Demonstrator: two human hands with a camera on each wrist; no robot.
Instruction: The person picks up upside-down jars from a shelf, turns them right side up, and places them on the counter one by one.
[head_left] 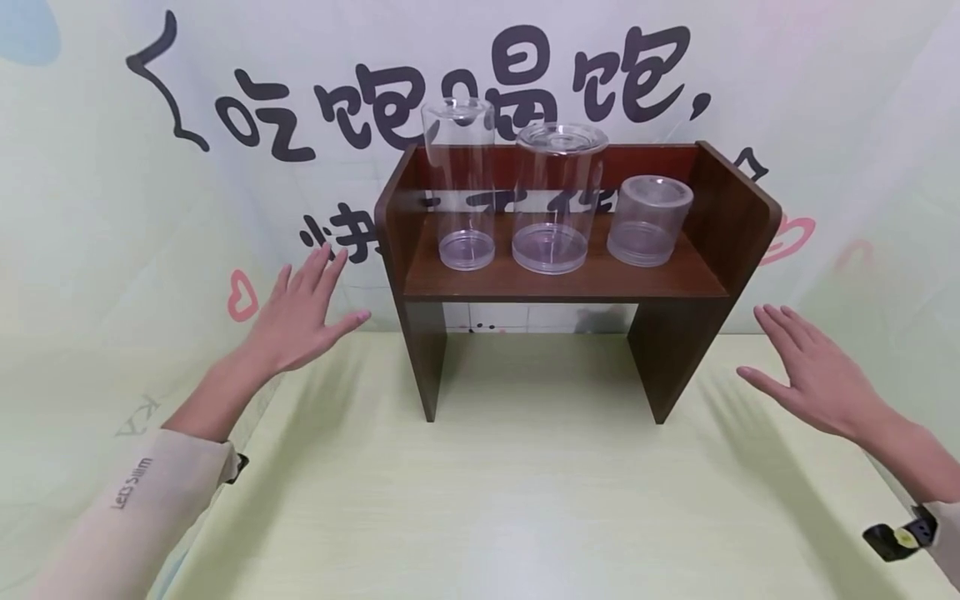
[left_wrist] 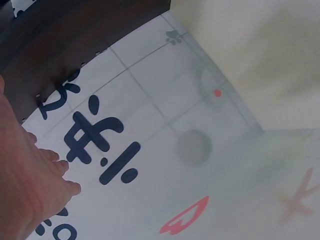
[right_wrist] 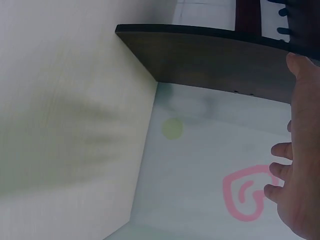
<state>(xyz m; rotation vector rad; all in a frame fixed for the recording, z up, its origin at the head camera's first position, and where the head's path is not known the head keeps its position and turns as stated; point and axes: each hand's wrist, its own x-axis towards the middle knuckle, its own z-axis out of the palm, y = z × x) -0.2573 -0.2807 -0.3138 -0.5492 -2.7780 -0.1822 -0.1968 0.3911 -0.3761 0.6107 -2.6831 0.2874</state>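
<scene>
On a dark brown wooden shelf (head_left: pixel 570 287) stand three clear cylindrical containers. The tall narrow container (head_left: pixel 467 183) is on the left, the wide container (head_left: pixel 557 200) in the middle and the short container (head_left: pixel 649 221) on the right. My left hand (head_left: pixel 303 317) hovers left of the shelf with straight, spread fingers, holding nothing. To the shelf's right, my right hand (head_left: pixel 817 379) is raised with fingers straight and thumb apart, also holding nothing. Each wrist view shows its hand near the brown side panel (right_wrist: pixel 210 60) of the shelf.
The shelf stands at the back of a pale yellow-green table (head_left: pixel 480 500). Behind it hangs a white cloth backdrop (head_left: pixel 360 33) with large black characters and pink hearts. Both hands cast shadows on the table.
</scene>
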